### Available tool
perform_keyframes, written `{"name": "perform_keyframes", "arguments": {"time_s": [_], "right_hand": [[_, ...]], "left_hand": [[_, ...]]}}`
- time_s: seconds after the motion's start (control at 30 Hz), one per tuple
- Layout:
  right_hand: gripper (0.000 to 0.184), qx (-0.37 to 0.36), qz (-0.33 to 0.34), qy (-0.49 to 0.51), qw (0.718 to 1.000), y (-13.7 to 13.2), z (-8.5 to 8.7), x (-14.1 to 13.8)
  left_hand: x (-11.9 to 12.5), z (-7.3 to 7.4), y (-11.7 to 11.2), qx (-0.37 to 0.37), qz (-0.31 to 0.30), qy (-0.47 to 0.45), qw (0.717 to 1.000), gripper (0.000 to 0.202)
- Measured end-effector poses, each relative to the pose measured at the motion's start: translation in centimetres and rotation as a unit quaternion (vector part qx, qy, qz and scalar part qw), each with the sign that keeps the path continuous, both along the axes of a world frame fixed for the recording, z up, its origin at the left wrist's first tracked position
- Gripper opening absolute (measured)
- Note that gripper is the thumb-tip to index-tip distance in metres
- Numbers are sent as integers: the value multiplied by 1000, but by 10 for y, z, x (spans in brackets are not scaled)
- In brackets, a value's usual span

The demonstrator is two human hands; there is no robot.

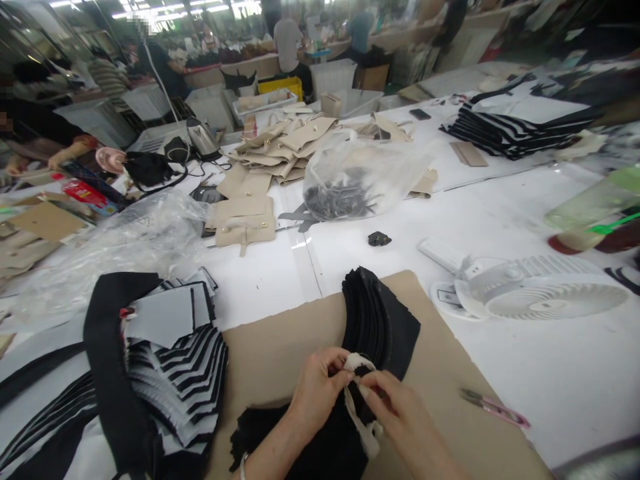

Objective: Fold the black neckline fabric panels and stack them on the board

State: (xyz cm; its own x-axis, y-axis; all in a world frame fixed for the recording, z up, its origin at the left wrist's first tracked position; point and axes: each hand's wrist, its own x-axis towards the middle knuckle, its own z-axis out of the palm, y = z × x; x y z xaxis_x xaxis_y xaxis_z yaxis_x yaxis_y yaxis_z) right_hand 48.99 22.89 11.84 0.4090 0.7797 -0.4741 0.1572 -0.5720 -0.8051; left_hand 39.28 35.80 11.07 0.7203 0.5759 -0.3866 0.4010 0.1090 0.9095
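Observation:
My left hand [316, 385] and my right hand [395, 407] meet low in the view, fingertips pinched close together. Between them is a cream cloth strip [367, 437], looped near the fingertips with an end hanging down. Dark fabric shows inside the loop; whether the strip is knotted I cannot make out. Under my hands and forearms lies black fabric [325, 457]. Just beyond them a fanned stack of curved black fabric pieces [367, 320] rests on a tan board [285, 333]. Pink-handled thread snips [495, 407] lie to the right of my right hand.
At the left stands a large pile of black-and-white layered pieces [185, 373]. A white fan [530, 287] lies at the right. Farther back are a clear plastic bag [360, 180], beige leather pieces [285, 147] and another black stack [515, 127]. People work in the background.

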Motion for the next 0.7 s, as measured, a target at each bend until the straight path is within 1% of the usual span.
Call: {"name": "perform_keyframes", "arguments": {"time_s": [0.03,0.07,0.1,0.13,0.23,0.33,0.43,0.5,0.53,0.57,0.6,0.63,0.7], "right_hand": [[41,-15,-27,94,995,4,-3,-1],[44,-34,-49,180,982,8,-6,-3],[47,-51,-67,246,966,11,-9,-6],[48,-59,-85,286,953,14,-11,-8],[44,-47,-142,311,938,19,-12,-16],[40,-27,-206,333,919,21,-8,-19],[42,-7,-238,346,908,23,-8,-18],[44,4,-233,336,913,23,-11,-17],[44,7,-224,327,918,23,-13,-17],[45,10,-219,318,922,22,-14,-17],[44,13,-217,310,925,21,-16,-18],[43,16,-217,304,927,20,-17,-18],[41,25,-218,295,930,18,-21,-18]], "left_hand": [[0,2,-2,20,6,7,1000,19],[0,4,-4,37,11,13,999,18],[0,6,-7,51,14,18,998,16],[-1,7,-9,61,16,21,998,15],[-4,7,-14,92,9,23,995,16],[-12,1,-19,173,-39,-9,984,25],[-23,-8,-27,282,-114,-57,951,40],[-31,-12,-33,338,-145,-70,927,51],[-35,-12,-35,350,-151,-71,922,55],[-37,-12,-36,347,-150,-67,923,57],[-38,-11,-37,329,-143,-59,932,56],[-39,-9,-37,297,-126,-44,945,53],[-36,-3,-35,211,-71,-2,975,46]]}}
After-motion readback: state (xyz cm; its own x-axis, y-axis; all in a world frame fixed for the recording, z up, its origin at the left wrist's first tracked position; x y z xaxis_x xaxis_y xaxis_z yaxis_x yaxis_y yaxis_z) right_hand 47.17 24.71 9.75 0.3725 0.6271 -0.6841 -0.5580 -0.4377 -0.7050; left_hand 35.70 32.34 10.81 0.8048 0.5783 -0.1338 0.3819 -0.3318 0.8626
